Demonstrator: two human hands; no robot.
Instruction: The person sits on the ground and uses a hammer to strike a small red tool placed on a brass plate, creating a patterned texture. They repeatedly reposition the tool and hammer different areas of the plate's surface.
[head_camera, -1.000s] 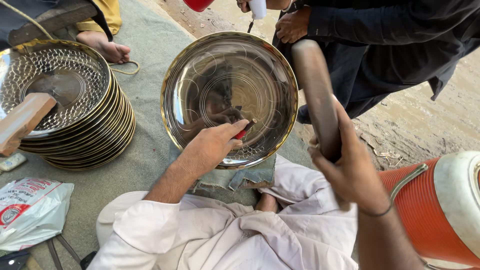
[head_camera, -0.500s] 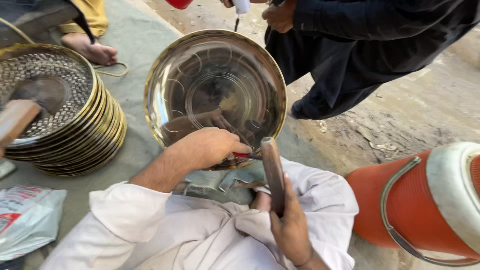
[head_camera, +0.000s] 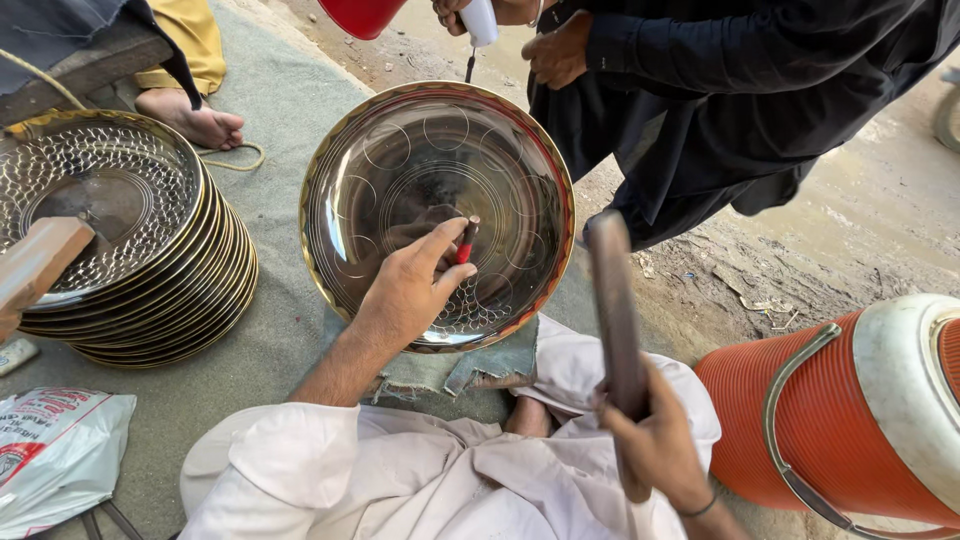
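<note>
A large shiny round metal tray (head_camera: 380, 170) with engraved circles and a brass-coloured rim leans tilted on a piece of denim cloth (head_camera: 450, 368) over my lap. My left hand (head_camera: 405, 290) pinches a short red-handled punch (head_camera: 466, 240) with its tip against the tray's lower middle. Held to the right of the tray, just off its rim, is a long dark wooden mallet (head_camera: 615, 310), upright, with my right hand (head_camera: 655, 445) wrapped round its lower end.
A stack of several patterned metal trays (head_camera: 130, 260) stands at left with a wooden block (head_camera: 40, 262) on it. An orange ribbed cooler (head_camera: 840, 420) sits at right. A person in dark clothes (head_camera: 720, 90) bends over beyond the tray. A bare foot (head_camera: 195, 122) and plastic bag (head_camera: 50, 450) lie left.
The mallet came down onto the punch half a second ago and is now lifted back up to the right. My left hand shifted the punch slightly higher on the tray.
</note>
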